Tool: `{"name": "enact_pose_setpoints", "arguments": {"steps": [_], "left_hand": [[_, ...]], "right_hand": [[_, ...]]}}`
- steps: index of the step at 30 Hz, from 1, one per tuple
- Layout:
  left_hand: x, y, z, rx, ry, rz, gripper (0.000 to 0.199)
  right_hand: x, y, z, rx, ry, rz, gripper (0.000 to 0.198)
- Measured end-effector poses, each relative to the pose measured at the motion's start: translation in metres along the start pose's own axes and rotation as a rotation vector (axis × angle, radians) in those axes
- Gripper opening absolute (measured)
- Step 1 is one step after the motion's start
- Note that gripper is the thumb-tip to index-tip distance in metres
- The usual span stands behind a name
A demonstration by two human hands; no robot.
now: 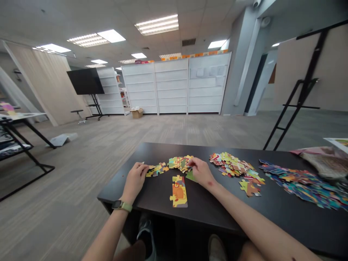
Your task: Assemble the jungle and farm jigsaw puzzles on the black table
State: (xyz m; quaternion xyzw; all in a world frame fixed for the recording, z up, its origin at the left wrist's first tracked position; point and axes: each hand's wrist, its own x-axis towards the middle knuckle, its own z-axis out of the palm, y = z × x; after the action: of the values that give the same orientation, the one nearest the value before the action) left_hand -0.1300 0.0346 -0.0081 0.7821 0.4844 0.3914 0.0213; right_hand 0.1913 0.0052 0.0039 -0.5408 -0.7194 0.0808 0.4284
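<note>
A joined block of jigsaw pieces (179,194) with an orange animal on yellow lies flat near the front edge of the dark table. Behind it spreads a loose pile of yellow and green puzzle pieces (178,162), with more pieces (158,169) trailing left. My left hand (135,179) is at that left end, thumb and fingers pinched on a puzzle piece, which they partly hide. At the pile's right end, my right hand (201,172) has its fingertips closed on a puzzle piece, mostly covered. A green puzzle piece (191,176) sticks out from under this hand.
To the right lies a heap of red and yellow-green puzzle pieces (235,166), with a few pieces (250,188) nearer me. Blue puzzle pieces (307,185) spread farther right, beside a cloth bag (326,161). A black easel stand (299,90) rises behind the table's right side.
</note>
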Motion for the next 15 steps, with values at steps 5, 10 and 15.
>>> {"name": "enact_pose_setpoints", "arguments": {"steps": [5, 10, 15], "left_hand": [[-0.003, -0.002, -0.001, 0.063, -0.049, -0.063, 0.017], [0.0, 0.033, 0.012, 0.024, -0.085, 0.078, 0.019], [0.011, 0.08, 0.039, 0.009, -0.302, 0.173, 0.047]], "right_hand": [[0.006, 0.017, -0.009, -0.082, 0.093, 0.042, 0.034], [0.001, 0.004, 0.006, -0.255, -0.145, -0.076, 0.05], [-0.001, -0.005, 0.016, -0.401, -0.224, -0.184, 0.038]]}}
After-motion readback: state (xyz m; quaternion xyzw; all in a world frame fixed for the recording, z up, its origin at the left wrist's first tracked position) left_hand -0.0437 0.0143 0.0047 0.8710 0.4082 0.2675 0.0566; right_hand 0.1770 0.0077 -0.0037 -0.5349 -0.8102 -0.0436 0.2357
